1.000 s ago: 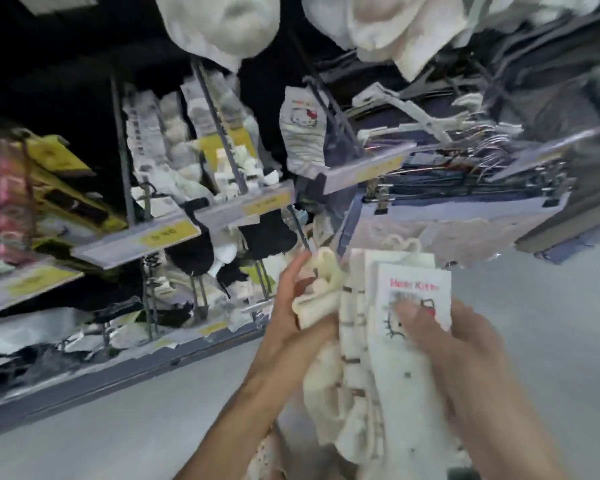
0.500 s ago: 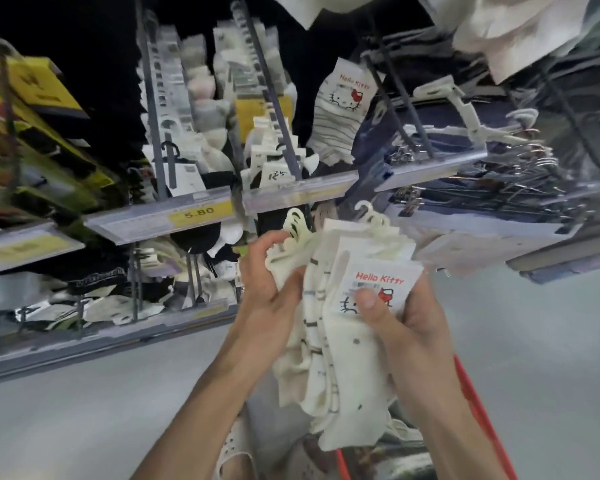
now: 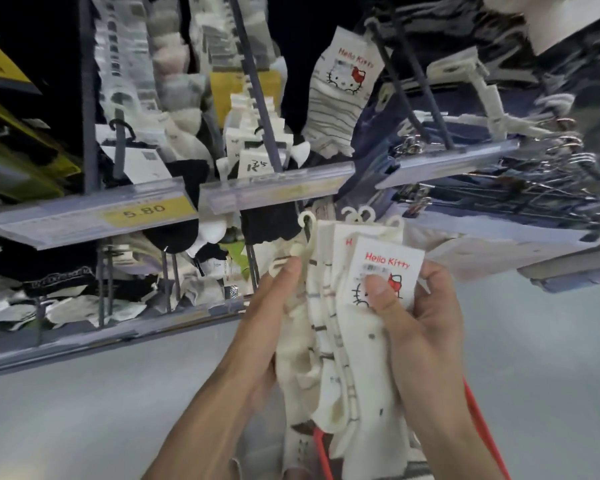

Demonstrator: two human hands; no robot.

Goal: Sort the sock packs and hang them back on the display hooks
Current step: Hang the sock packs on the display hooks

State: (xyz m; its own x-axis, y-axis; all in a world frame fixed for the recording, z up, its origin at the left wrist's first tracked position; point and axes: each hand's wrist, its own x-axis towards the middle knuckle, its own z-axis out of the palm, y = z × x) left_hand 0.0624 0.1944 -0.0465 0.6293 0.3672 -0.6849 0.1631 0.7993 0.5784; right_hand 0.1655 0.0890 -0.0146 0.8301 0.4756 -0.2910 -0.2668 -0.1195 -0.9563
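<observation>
Down and to the right of the 5.80 price tag [image 3: 146, 211], a bundle of cream sock packs [image 3: 329, 341] is held in both hands. Its long axis runs nearly upright, leaning slightly. The white plastic hanger hooks [image 3: 357, 214] point up toward the rack and the toes hang down. The packs are fanned out, with their faces turned to the camera.

The left hand [image 3: 274, 313] pinches the neck of the leftmost hanger under its thumb. Its fingers are hidden behind the socks. The right hand [image 3: 426, 327] grips the bundle from the far side, with its thumb pressed flat on the front pack's Hello Kitty card [image 3: 385, 268] and its fingers curled round the back.

The front pack covers most of the packs behind it, so only striped edges and hook tops show and the number of packs cannot be told. The line of small print on the card is blurred. The socks' lower ends run out of the bottom of the frame.

Up and to the right of the price tag, a striped Hello Kitty pack [image 3: 343, 88] hangs on the rack beside a long display hook [image 3: 257, 88]. The goods farther along the rack are smeared and hard to make out.

Far right of the tag and lower, a thin red bar [image 3: 482, 427] shows past the right wrist. What it belongs to cannot be told.
</observation>
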